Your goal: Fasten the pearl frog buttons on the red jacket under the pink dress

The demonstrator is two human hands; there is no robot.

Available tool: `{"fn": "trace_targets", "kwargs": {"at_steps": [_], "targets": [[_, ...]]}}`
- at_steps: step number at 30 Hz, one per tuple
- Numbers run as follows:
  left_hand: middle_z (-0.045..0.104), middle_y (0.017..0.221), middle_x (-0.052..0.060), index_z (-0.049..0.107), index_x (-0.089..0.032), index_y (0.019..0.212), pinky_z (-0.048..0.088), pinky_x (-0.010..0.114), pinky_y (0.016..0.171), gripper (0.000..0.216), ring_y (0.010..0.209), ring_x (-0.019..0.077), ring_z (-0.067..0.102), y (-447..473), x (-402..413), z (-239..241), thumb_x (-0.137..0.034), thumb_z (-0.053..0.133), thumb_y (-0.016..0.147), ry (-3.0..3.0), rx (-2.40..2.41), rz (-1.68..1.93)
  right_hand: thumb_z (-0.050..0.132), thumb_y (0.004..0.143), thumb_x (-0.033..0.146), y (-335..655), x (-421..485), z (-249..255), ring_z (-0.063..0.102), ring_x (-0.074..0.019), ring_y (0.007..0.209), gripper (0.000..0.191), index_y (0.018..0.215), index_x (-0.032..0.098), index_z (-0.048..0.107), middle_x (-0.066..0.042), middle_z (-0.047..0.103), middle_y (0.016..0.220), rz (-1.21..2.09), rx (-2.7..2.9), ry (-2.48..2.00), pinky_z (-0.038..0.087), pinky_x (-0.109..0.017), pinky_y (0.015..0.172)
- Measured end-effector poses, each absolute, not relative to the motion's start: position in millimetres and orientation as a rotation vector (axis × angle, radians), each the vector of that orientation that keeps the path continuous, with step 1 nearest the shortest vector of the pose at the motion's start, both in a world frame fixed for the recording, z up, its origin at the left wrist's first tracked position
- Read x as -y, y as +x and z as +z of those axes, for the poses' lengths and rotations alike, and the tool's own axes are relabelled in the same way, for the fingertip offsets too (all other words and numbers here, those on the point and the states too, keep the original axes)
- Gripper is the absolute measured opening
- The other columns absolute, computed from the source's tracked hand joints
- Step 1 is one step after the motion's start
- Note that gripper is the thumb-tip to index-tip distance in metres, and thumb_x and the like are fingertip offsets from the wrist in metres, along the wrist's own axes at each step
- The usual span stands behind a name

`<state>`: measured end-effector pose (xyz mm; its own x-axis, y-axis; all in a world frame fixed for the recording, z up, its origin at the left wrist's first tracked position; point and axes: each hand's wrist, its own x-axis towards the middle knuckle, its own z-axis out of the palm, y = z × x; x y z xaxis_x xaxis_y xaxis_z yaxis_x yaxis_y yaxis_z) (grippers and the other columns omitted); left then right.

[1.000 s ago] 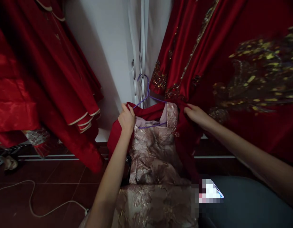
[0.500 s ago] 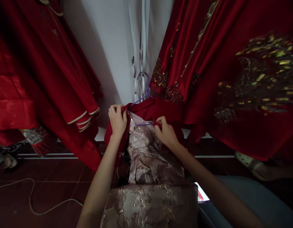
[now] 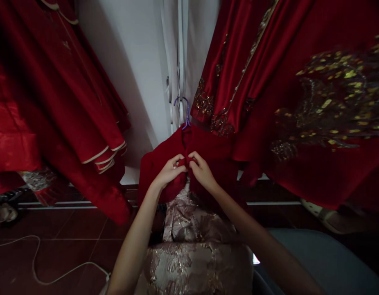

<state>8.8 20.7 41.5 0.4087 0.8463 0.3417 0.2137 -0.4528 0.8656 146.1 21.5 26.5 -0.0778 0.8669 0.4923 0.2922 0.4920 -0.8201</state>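
Observation:
A red jacket [image 3: 165,149] hangs on a purple hanger [image 3: 187,112], over a pinkish dress with a metallic pattern [image 3: 189,223]. My left hand [image 3: 171,170] pinches the jacket's left front edge near the top. On the other front edge, my right hand [image 3: 201,170] is closed too. The two edges meet between my fingertips, just below the collar. Whether a button or hook lies there is hidden by my fingers. Below my hands the dress shows through the gap, and its lower part spreads toward me.
Red garments with pale trim [image 3: 94,123] hang at the left. To the right hang a red skirt with gold beading [image 3: 229,98] and one with gold sequins [image 3: 339,98]. A white cable [image 3: 57,280] lies on the tiled floor. A grey-blue seat [image 3: 318,258] and a shoe [image 3: 323,215] are at right.
My hands have come together, drawing the two jacket fronts inward over the dress's top. The jacket, held wide apart before, now covers the hanger's arms.

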Motion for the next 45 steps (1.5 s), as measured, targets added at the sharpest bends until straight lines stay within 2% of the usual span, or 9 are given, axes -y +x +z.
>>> {"fn": "trace_targets", "kwargs": {"at_steps": [3,7,10,14,19,26,34,38,45], "targets": [[0.048,0.075,-0.003,0.046,-0.020,0.090,0.041,0.019,0.067,0.020,0.068,0.0090,0.048,10,-4,35,-0.015,0.047,0.071,1.855,-0.943,1.153,0.041,0.073,0.022,147,-16,24,0.053,-0.0141,0.073,0.009,0.081,0.024,0.044,0.002,0.053,0.076,0.760,1.611,-0.936,0.043,-0.024,0.069],[0.052,0.093,0.004,0.048,-0.022,0.096,0.042,0.028,0.084,0.022,0.090,0.0149,0.053,9,17,14,-0.013,0.042,0.077,1.957,-1.381,1.398,0.045,0.072,0.024,159,-12,12,0.055,-0.0147,0.077,0.013,0.085,0.023,0.045,0.000,0.054,0.080,0.683,1.557,-0.995,0.043,-0.026,0.073],[0.053,0.100,0.007,0.044,-0.024,0.102,0.045,0.029,0.075,0.024,0.090,0.0176,0.057,-5,22,5,-0.014,0.039,0.081,1.983,-1.682,1.285,0.048,0.070,0.024,172,-14,5,0.055,-0.0153,0.078,0.016,0.086,0.023,0.045,-0.001,0.056,0.085,0.587,1.558,-1.095,0.043,-0.026,0.071],[0.059,0.077,0.004,0.040,-0.023,0.105,0.042,0.028,0.062,0.026,0.067,0.0200,0.061,-32,24,23,-0.015,0.041,0.081,2.059,-1.853,0.873,0.050,0.068,0.024,181,-15,6,0.053,-0.0138,0.071,0.019,0.086,0.023,0.045,0.000,0.054,0.080,0.592,1.621,-1.133,0.042,-0.024,0.064],[0.062,0.084,0.001,0.045,-0.024,0.099,0.043,0.024,0.064,0.016,0.071,0.0158,0.061,-17,24,47,-0.025,0.047,0.082,2.084,-1.482,1.115,0.050,0.068,0.021,159,-5,13,0.051,-0.0119,0.070,0.020,0.085,0.023,0.042,0.002,0.049,0.076,0.745,1.670,-0.969,0.043,-0.023,0.063],[0.056,0.098,0.006,0.055,-0.023,0.101,0.044,0.029,0.083,0.020,0.091,0.0167,0.057,17,6,6,-0.023,0.048,0.082,1.960,-1.542,1.423,0.057,0.068,0.024,156,-9,3,0.054,-0.0132,0.074,0.024,0.088,0.023,0.044,-0.001,0.053,0.082,0.762,1.522,-0.998,0.047,-0.024,0.062],[0.063,0.095,0.003,0.049,-0.025,0.111,0.044,0.029,0.084,0.031,0.088,0.0149,0.060,21,17,2,-0.019,0.050,0.081,1.851,-1.485,1.504,0.060,0.073,0.035,160,-9,2,0.059,-0.0151,0.084,0.024,0.093,0.022,0.056,-0.005,0.061,0.098,0.869,1.535,-0.929,0.051,-0.028,0.071],[0.063,0.093,0.002,0.047,-0.023,0.102,0.046,0.026,0.078,0.022,0.085,0.0132,0.062,23,19,2,-0.022,0.051,0.080,1.728,-1.473,1.583,0.064,0.071,0.037,158,-10,0,0.060,-0.0161,0.085,0.027,0.094,0.022,0.058,-0.006,0.063,0.098,0.869,1.513,-0.929,0.052,-0.030,0.072],[0.064,0.090,0.001,0.051,-0.021,0.087,0.045,0.025,0.081,0.007,0.086,0.0132,0.062,12,12,11,-0.021,0.049,0.080,1.952,-1.399,1.410,0.064,0.072,0.036,157,-8,4,0.062,-0.0169,0.085,0.026,0.092,0.021,0.061,-0.005,0.066,0.094,0.777,1.535,-0.964,0.054,-0.030,0.071]]}}
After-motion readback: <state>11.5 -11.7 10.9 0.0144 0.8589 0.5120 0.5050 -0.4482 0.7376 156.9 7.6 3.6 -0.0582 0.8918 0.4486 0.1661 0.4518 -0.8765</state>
